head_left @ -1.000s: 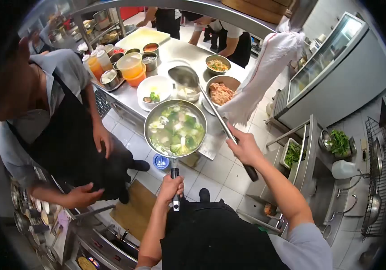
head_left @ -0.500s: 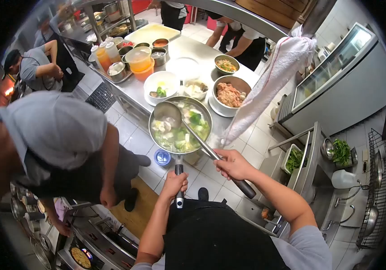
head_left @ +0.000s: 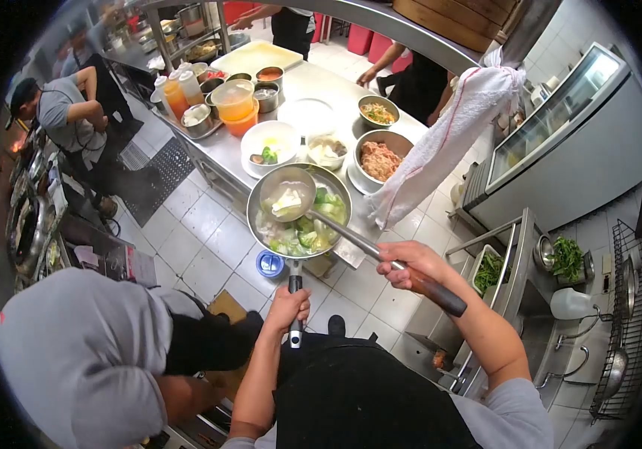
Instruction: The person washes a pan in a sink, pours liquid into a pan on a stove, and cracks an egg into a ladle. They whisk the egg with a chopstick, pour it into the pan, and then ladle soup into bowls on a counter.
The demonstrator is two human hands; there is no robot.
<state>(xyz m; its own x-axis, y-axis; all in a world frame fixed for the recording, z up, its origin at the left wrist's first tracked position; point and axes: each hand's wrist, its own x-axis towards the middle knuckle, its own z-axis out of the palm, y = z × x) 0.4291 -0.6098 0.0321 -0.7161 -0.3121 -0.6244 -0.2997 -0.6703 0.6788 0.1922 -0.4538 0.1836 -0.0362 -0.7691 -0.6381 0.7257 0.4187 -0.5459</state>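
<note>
My left hand [head_left: 288,309] is closed round the black handle of a frying pan [head_left: 256,233], which holds green vegetables and pale pieces in broth. My right hand [head_left: 413,265] grips the dark handle end of a long ladle [head_left: 345,233]. The ladle's bowl is over the left part of the pan, with a pale chunk and some broth in it. Just beyond the pan's rim are a white bowl [head_left: 276,133] with broccoli and a mushroom inside, and a smaller bowl [head_left: 328,151] with pale and dark pieces.
On the steel counter [head_left: 328,82] stand a bowl of raw meat [head_left: 382,159], a bowl of shredded vegetables [head_left: 378,111], orange tubs [head_left: 238,120] and squeeze bottles [head_left: 175,97]. A towel [head_left: 448,142] hangs at right. A co-worker [head_left: 81,352] bends close on my left. A sink [head_left: 534,322] is at right.
The ladle has turned so its bowl faces up, now with a pale chunk in it. My right hand has moved slightly right and up. The co-worker on my left has moved lower and nearer.
</note>
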